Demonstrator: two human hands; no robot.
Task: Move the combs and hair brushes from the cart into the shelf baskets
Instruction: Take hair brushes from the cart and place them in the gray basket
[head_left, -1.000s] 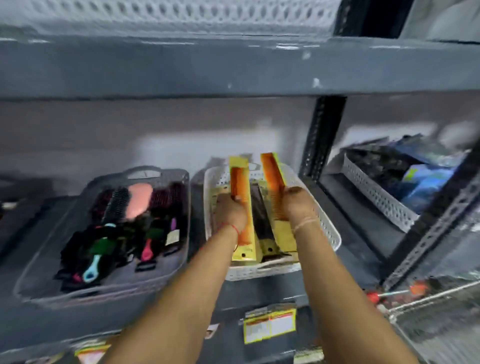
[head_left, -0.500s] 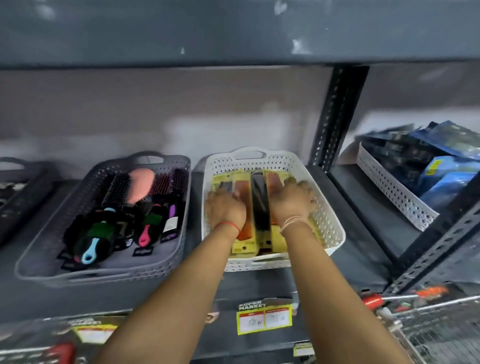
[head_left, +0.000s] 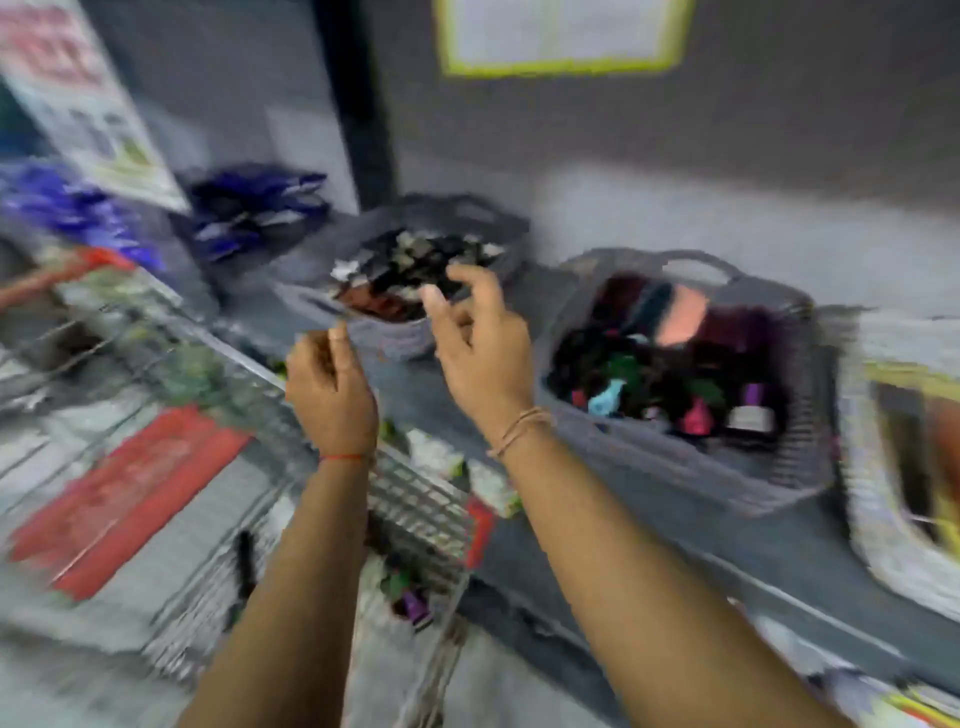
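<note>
Head view, heavily motion-blurred. Shelf board (head_left: 597, 525): dark grey, running from upper left to lower right. Wire cart (head_left: 171, 415): lower left, against the shelf edge, with a red panel (head_left: 124, 499) on its near side; one dark, slim item (head_left: 244, 564), comb or brush not discernible, lies inside with its long axis roughly towards and away from the camera; a purple-tipped piece (head_left: 413, 605) lies near the cart's right corner. Grey basket (head_left: 779, 457): on the shelf, right of centre, holding hair brushes (head_left: 670, 358) whose handles point toward the camera and heads toward the back wall. White basket (head_left: 883, 519): cut off at the right edge, with yellow-carded combs (head_left: 930, 441) inside, orientation unclear. Second grey basket (head_left: 395, 332): further back at centre, filled with dark mixed goods too blurred to name. Blue packets (head_left: 254, 213): back left, beyond a dark upright post (head_left: 358, 104). Right hand (head_left: 480, 348): raised before the rear basket, fingers loosely spread and curled, holding nothing. Left hand (head_left: 330, 389): just beside it, over the cart's edge, fingers curled inward, empty as far as can be seen.
</note>
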